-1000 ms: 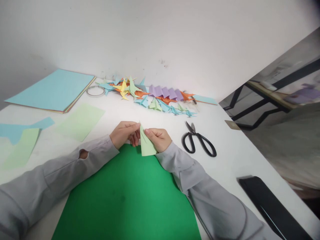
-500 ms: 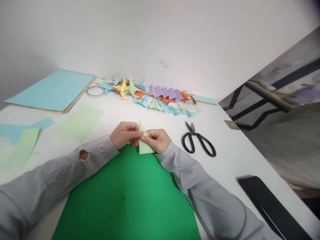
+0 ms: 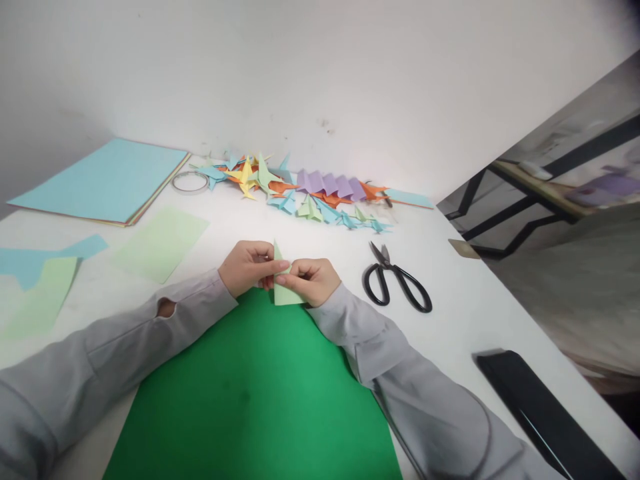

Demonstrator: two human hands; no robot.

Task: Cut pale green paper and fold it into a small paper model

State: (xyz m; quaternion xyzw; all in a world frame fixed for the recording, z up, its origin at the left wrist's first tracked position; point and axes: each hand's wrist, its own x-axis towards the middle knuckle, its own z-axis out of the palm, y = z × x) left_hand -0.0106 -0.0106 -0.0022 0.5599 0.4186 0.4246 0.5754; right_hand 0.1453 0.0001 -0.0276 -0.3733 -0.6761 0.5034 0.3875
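Note:
Between my two hands is a light green folded paper [image 3: 286,296], a narrow triangle with its tip pointing away from me. My left hand [image 3: 250,265] pinches its left side, thumb on top near the middle. From the right, my right hand [image 3: 316,280] grips the same paper, its thumb pressed close to the left thumb. Part of the paper is hidden under the fingers. Both hands are over the far edge of a green sheet [image 3: 250,393] lying on the white table [image 3: 450,327].
Black-handled scissors [image 3: 395,277] lie to the right, and a black flat object [image 3: 540,413] is nearer. Colourful folded paper pieces [image 3: 310,190] line the wall. At left are a stack of coloured paper [image 3: 100,180], a tape ring [image 3: 190,182], a green sheet [image 3: 160,245] and paper scraps [image 3: 45,293].
Both hands and the folded paper have shifted very slightly to the left. The grip of the fingers looks the same, and nothing else has moved noticeably.

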